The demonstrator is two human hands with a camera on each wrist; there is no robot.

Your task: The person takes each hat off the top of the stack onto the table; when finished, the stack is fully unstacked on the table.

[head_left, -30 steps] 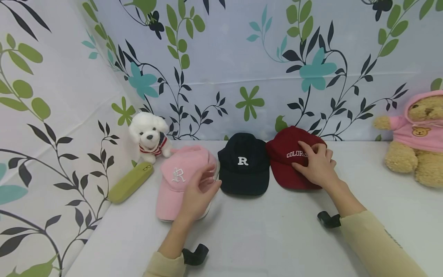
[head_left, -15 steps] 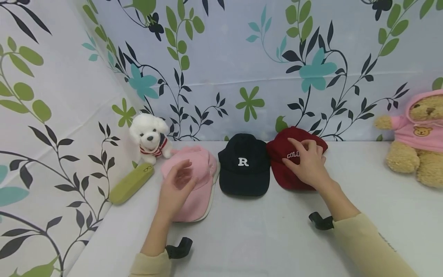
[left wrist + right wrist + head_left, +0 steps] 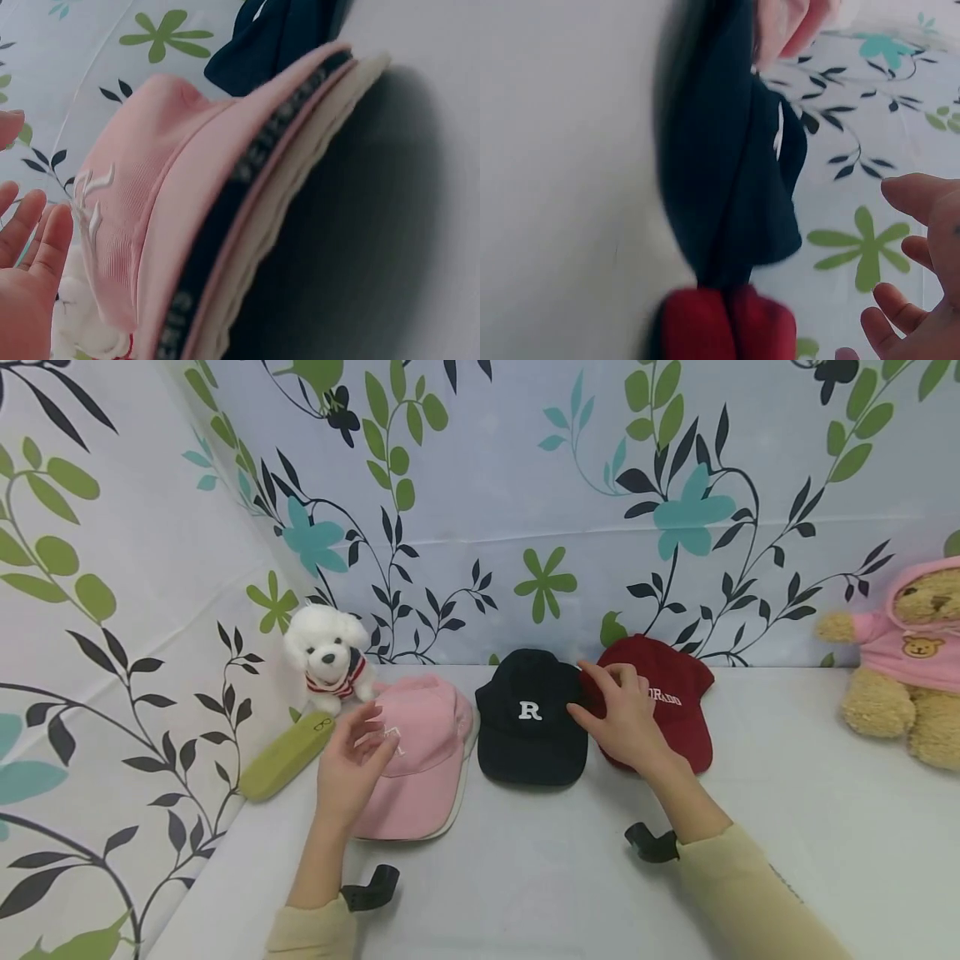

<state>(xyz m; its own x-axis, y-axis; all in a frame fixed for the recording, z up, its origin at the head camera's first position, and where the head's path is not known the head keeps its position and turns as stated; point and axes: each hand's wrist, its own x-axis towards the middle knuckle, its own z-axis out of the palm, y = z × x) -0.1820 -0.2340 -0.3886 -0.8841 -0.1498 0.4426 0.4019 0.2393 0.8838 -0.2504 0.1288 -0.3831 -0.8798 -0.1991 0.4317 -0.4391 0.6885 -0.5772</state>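
Two tan sleeves (image 3: 750,893) enter nearest, in front of the black cap (image 3: 531,752); white tabletop (image 3: 517,868) runs between them up to its brim. Left hand (image 3: 347,777): left of the black cap, thumb parted from loosely bent fingers, holds nothing; fingers close to the pink cap's front, contact unclear. Right hand (image 3: 626,718): at the black cap's right edge, thumb and fingers spread, holds nothing. Pink cap (image 3: 420,760): immediately left of the black cap, brim reaching nearer, pale layer (image 3: 300,161) under its edge. Red cap (image 3: 686,718): immediately right of the black cap; their shared border is partly hidden by the hand. Green case (image 3: 288,758) and white toy dog (image 3: 326,639): farther left. Teddy bear (image 3: 885,702): far right, tabletop between. Leaf-patterned cloth (image 3: 487,468) bounds the room behind the black cap.
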